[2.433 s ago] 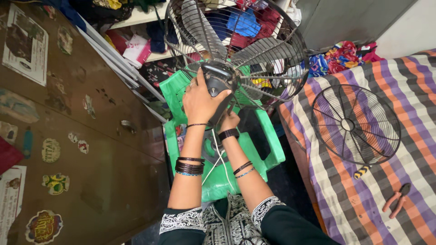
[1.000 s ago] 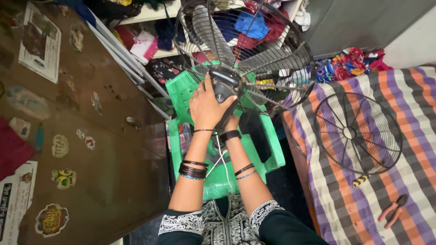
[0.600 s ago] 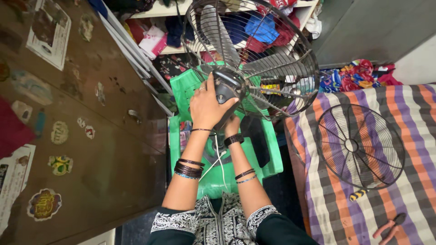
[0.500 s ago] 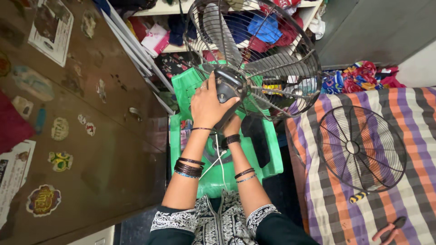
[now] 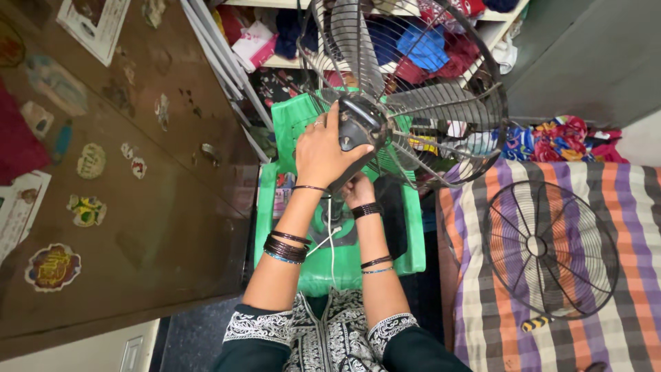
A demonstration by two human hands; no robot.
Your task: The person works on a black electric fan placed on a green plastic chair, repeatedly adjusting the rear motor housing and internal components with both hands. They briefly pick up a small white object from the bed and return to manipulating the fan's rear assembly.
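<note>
Front grille (image 5: 551, 249) already off, on bed (image 5: 630, 324). Left hand (image 5: 322, 148) fingers wrapped on fan motor (image 5: 357, 125); right hand (image 5: 358, 190) grip hidden. Blades still mounted.

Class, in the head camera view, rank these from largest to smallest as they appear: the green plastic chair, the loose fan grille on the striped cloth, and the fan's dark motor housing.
1. green plastic chair
2. loose fan grille, though lying lower and farther from the camera, so it may look smaller than it is
3. motor housing, gripped by the left hand
</note>
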